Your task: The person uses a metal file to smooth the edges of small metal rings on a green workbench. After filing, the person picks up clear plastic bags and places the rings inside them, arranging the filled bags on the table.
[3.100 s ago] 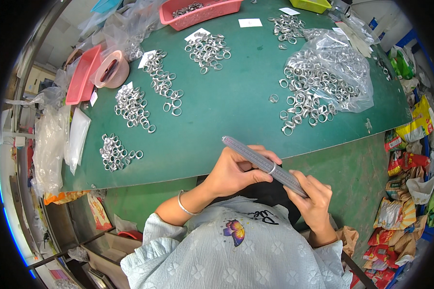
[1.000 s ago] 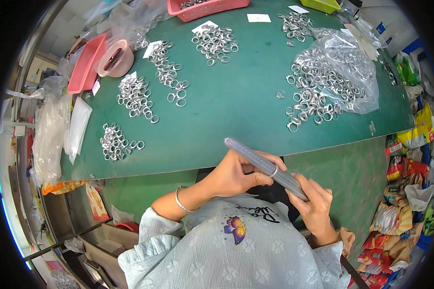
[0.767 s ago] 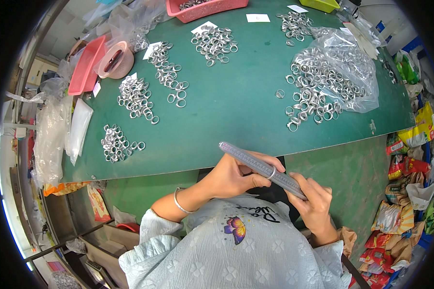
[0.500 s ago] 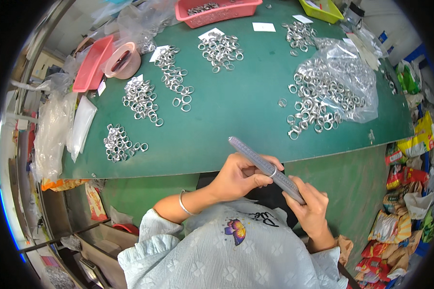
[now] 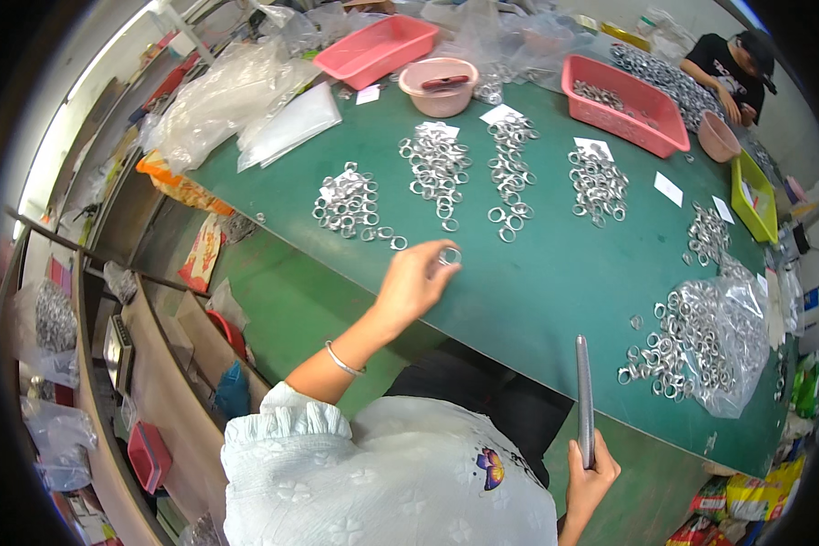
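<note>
Between the thumb and fingers of my left hand [image 5: 411,284] is a silver ring [image 5: 449,257], held above the table's near edge. The nearest pile of rings [image 5: 346,202] lies just beyond that hand, to its left. My right hand [image 5: 591,475] grips the lower end of a grey ring mandrel [image 5: 585,391], which stands nearly upright with its tip over the green table [image 5: 555,282]. Further piles of rings run along the table: one pile [image 5: 437,168], a narrow one [image 5: 511,173], one [image 5: 597,187] in the middle and a small one [image 5: 708,235].
Rings spill from a clear plastic bag [image 5: 746,337] at the right. Along the back stand a pink tray [image 5: 373,50], a round pink bowl [image 5: 437,96], a pink basket [image 5: 637,132] and a yellow-green basket [image 5: 757,205]. A person [image 5: 733,68] sits at the far right corner.
The ring has come off the mandrel and moved left in my left hand. My right hand has lowered the mandrel away and turned it more upright. The view has swung left.
</note>
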`<action>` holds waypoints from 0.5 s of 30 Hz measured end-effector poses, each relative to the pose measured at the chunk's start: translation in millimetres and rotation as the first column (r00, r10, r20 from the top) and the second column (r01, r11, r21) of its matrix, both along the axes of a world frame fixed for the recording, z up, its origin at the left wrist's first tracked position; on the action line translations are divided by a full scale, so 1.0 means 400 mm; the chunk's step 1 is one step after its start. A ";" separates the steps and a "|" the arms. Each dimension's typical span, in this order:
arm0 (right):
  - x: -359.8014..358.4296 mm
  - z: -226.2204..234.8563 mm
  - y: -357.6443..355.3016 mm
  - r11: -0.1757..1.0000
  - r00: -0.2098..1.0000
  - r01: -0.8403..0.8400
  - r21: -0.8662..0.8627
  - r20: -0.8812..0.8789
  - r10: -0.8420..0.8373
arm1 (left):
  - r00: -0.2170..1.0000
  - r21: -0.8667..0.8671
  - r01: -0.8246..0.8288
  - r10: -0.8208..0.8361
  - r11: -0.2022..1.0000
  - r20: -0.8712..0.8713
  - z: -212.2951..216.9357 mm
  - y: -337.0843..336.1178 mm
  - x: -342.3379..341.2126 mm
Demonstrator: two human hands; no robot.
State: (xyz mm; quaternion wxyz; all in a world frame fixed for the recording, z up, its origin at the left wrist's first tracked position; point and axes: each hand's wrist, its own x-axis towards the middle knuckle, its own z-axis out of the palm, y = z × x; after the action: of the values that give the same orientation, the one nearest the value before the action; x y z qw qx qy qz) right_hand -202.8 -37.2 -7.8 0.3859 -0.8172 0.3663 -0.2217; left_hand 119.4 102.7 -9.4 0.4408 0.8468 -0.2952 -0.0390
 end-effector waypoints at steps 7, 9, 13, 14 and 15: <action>0.030 0.005 0.005 0.998 0.998 -0.055 0.038 -0.013 0.056 | 0.918 0.149 -0.204 0.137 0.968 0.372 -0.111 0.122 0.080; 0.032 0.006 0.010 0.997 0.998 -0.061 0.052 -0.007 0.061 | 0.915 0.138 -0.226 0.162 0.964 0.370 -0.121 0.121 0.085; 0.038 0.025 0.023 0.986 0.999 0.036 0.161 0.020 -0.039 | 0.892 0.122 -0.248 0.177 0.961 0.417 -0.105 0.093 0.080; 0.034 0.022 0.019 0.990 0.998 0.035 0.140 0.037 -0.041 | 0.883 0.131 -0.254 0.174 0.958 0.436 -0.093 0.086 0.076; 0.023 0.010 0.008 0.992 0.998 0.043 0.117 0.046 -0.049 | 0.884 0.116 -0.238 0.166 0.964 0.437 -0.082 0.080 0.066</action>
State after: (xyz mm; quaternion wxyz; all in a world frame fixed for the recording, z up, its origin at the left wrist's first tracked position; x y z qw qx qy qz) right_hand -193.7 -34.1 -3.6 0.4362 -0.7791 0.3879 -0.2286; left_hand 145.7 134.7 -42.4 0.2959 0.8948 -0.2895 0.1674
